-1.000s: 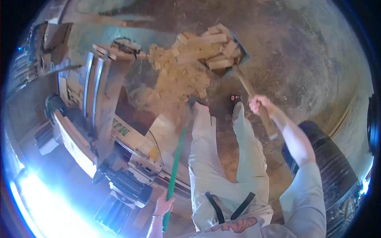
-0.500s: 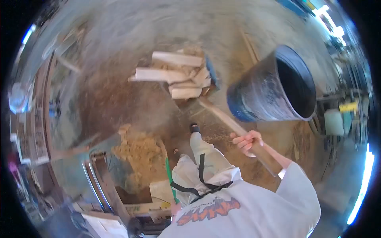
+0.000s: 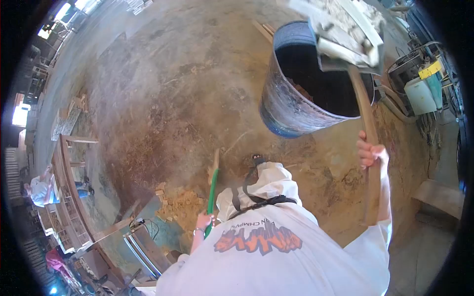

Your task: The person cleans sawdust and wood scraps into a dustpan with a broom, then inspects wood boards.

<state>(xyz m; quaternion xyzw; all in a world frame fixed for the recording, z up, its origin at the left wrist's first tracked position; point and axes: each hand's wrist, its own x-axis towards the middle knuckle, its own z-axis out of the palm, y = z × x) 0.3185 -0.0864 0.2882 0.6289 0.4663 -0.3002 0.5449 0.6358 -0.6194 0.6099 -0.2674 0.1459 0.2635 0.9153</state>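
Observation:
My right hand [image 3: 373, 149] is closed around the wooden handle of a shovel [image 3: 364, 106]. The shovel's blade, heaped with pale wood offcuts [image 3: 345, 37], is over the far right side of a big dark-blue bin [image 3: 281, 93]. Some brownish material shows inside the bin, whose mouth is partly hidden by the load. Low on the left, my left hand [image 3: 203, 220] grips a green stick [image 3: 212, 195] with a wood-coloured far end. What that stick belongs to cannot be made out.
A pile of sawdust and small wood bits [image 3: 180, 203] lies on the floor left of my legs. Metal rails [image 3: 142, 254] and a wooden frame [image 3: 69, 172] stand further left, with other people [image 3: 44, 190] beyond. Equipment and hoses [image 3: 419, 93] line the right side.
The loaded shovel has swung up and right from the floor ahead to over the bin. My view has shifted, and my left hand on the green stick has come into clear view.

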